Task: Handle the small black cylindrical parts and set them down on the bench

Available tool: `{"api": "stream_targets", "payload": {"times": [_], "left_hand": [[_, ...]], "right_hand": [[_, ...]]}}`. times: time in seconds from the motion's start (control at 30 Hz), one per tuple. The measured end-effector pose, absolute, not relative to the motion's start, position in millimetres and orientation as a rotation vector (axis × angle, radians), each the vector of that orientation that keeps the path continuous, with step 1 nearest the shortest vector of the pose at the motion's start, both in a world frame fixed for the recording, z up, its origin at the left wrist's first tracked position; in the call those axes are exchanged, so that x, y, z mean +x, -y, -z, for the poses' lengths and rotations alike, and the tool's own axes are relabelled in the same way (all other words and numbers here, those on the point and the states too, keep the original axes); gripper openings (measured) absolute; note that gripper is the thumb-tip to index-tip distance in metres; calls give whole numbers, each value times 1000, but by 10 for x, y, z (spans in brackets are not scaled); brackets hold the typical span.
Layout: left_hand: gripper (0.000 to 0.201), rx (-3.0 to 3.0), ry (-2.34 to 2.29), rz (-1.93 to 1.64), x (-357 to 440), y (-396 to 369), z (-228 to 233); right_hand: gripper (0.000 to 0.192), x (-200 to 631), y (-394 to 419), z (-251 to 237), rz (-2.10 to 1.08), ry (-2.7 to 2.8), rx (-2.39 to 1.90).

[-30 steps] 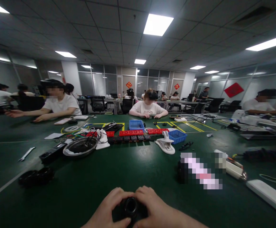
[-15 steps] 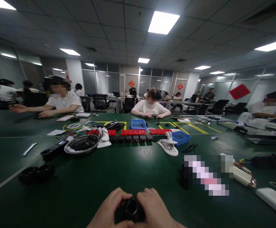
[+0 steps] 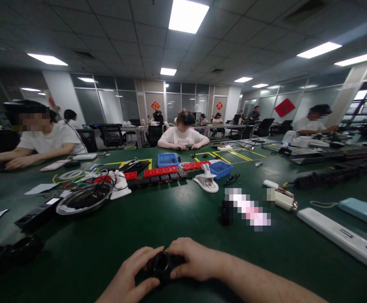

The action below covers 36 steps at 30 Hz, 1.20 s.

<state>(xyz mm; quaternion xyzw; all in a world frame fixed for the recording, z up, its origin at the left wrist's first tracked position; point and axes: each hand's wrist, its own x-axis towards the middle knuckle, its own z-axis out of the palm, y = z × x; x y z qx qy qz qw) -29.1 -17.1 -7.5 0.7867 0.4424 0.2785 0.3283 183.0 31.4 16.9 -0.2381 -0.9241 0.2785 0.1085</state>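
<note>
Low in the middle of the head view, both hands are closed around a black round part with a hole in its top [image 3: 162, 265], close above the green tabletop. My left hand [image 3: 133, 273] grips its left side, thumb in front and fingers behind. From the right, my right hand [image 3: 192, 259] holds it with the thumb in front and the fingers bent over the back. Its lower part is dark and partly hidden by my fingers. Two joined black ring-shaped parts [image 3: 13, 252] lie on the table at the far left.
Beyond my hands are a metal bowl [image 3: 85, 200], a black box [image 3: 38, 214], red sockets [image 3: 161, 171], a white clip base [image 3: 206, 181] and blue trays [image 3: 220, 169]. To the right lie a white power strip-like bar [image 3: 341, 237] and a light blue case [image 3: 363, 210]. Co-workers sit around the table.
My view has turned to the right, so the table items appear further left. Both hands still hold the black part; my right forearm now reaches in from the right and its grip has shifted.
</note>
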Motion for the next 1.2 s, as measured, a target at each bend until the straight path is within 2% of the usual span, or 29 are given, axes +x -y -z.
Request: {"api": "stream_targets", "payload": {"times": [0.2, 0.47, 0.57, 0.67, 0.8, 0.9, 1.03, 1.2], "left_hand": [[36, 2074, -1191, -745, -225, 172, 37], [23, 1988, -1480, -746, -98, 243, -77], [27, 2000, -1491, -760, -96, 241, -64], [30, 2042, -1391, -750, -120, 236, -79], [35, 2079, -1205, -691, -184, 205, -56], [37, 2081, -1155, -697, -241, 161, 19], [42, 2084, -1134, -649, -283, 131, 84], [36, 2038, -1246, -624, -252, 180, 7]], "right_hand": [[35, 1796, -224, -165, -777, 2649, -982], [48, 1674, -121, -140, -377, 2699, -1174], [55, 1680, -97, -147, -302, 2699, -1144], [61, 1766, -113, -209, -400, 2748, -992], [46, 1888, -196, -278, -623, 2855, -797], [37, 1903, -262, -251, -676, 2838, -736], [36, 1874, -302, -187, -636, 2832, -751], [40, 1841, -281, -174, -441, 2875, -765]]}}
